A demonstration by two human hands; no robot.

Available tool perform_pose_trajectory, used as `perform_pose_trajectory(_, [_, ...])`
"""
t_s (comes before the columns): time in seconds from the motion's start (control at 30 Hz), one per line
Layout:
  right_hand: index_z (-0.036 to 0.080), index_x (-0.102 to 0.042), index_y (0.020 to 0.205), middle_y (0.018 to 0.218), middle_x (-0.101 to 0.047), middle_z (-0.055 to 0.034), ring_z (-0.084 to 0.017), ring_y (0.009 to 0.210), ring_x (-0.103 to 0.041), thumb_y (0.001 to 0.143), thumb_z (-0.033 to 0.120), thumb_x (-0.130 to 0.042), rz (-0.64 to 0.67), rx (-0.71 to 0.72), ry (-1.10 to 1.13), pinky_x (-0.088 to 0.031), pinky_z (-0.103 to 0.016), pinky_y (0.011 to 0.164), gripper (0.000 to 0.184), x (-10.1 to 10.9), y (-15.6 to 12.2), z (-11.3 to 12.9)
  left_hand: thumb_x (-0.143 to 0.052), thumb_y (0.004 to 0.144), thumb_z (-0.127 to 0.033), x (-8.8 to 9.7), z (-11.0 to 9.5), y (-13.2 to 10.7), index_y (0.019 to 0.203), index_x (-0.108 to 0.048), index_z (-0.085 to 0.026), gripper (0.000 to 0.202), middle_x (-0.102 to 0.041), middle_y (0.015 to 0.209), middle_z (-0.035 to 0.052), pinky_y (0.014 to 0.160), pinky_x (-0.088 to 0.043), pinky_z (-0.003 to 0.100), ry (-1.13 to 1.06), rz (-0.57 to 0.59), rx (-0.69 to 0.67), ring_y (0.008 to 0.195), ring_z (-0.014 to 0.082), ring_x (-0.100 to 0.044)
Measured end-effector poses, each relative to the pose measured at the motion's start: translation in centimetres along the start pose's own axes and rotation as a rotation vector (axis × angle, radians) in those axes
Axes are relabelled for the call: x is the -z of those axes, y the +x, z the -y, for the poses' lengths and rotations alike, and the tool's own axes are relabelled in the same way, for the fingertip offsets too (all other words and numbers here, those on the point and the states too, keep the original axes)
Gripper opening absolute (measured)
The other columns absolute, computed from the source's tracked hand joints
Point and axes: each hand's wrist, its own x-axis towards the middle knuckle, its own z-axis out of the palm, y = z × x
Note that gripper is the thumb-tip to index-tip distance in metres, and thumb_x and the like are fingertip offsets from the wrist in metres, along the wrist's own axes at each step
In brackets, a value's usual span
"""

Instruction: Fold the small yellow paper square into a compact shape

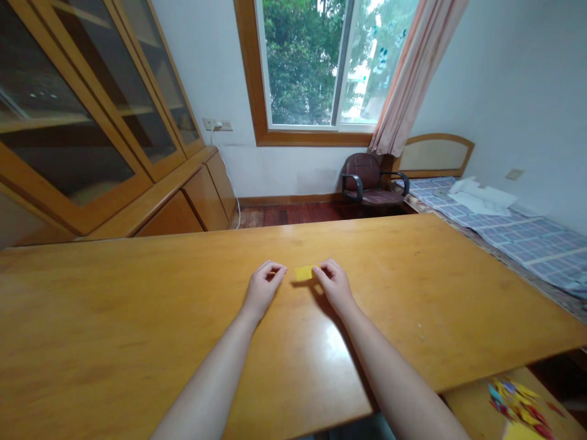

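A small yellow slip of paper is held by its right edge between the thumb and fingers of my right hand, a little above the wooden tabletop. It casts a shadow on the wood below. Just left of the slip, apart from it, my left hand is closed in a pinch, thumb against fingertips. Whether anything small sits in that pinch I cannot make out.
At the lower right, a lower wooden surface holds a pile of colourful small pieces and a yellow sheet. Beyond the table are a maroon armchair, a bed and a glass-door cabinet.
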Motion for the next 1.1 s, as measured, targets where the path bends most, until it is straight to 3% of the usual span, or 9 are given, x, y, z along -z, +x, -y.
perform_pose_trajectory(0.2, [0.02,-0.063,0.072,0.072,-0.057,-0.0016,-0.016,0.069,-0.054,0.09,0.034,-0.057,0.103,0.082,-0.036,-0.041,-0.028,0.065,0.023,-0.2,-0.1,0.8,-0.063,0.084,-0.032,-0.3,-0.4,-0.3,0.088,-0.069,-0.019,0.015,-0.066,0.091,0.0046,0.075,-0.051,0.026,-0.031,0.1,-0.048,0.087,0.0175,-0.063])
perform_pose_trajectory(0.33, [0.02,-0.063,0.074,0.075,-0.058,-0.0023,-0.016,0.071,-0.054,0.091,0.032,-0.057,0.145,0.103,-0.043,-0.042,-0.028,0.066,0.021,-0.2,-0.2,1.1,-0.064,0.084,-0.031,-0.4,-0.9,-0.4,0.082,-0.07,-0.019,0.014,-0.066,0.083,0.0043,0.07,-0.05,0.026,-0.018,0.205,-0.046,0.079,0.0168,-0.063])
perform_pose_trajectory(0.77, [0.02,-0.069,0.085,0.082,-0.063,-0.004,-0.017,0.077,-0.057,0.086,0.023,-0.064,0.167,0.15,-0.031,-0.045,-0.029,0.07,0.006,-0.3,-0.4,1.2,-0.061,0.085,-0.027,-0.3,-1.0,-0.5,0.075,-0.067,-0.018,0.015,-0.064,0.077,0.003,0.068,-0.046,0.025,0.095,0.187,-0.132,0.073,0.0152,-0.06])
perform_pose_trajectory(1.1, [0.021,-0.069,0.082,0.082,-0.064,-0.0039,-0.019,0.083,-0.058,0.088,0.021,-0.062,0.206,0.286,-0.169,-0.045,-0.033,0.079,0.009,-0.5,-0.6,1.0,-0.061,0.087,-0.022,-0.5,-0.9,-0.8,0.078,-0.067,-0.018,0.012,-0.065,0.079,0.0022,0.072,-0.045,0.026,0.145,0.217,-0.232,0.077,0.0151,-0.06])
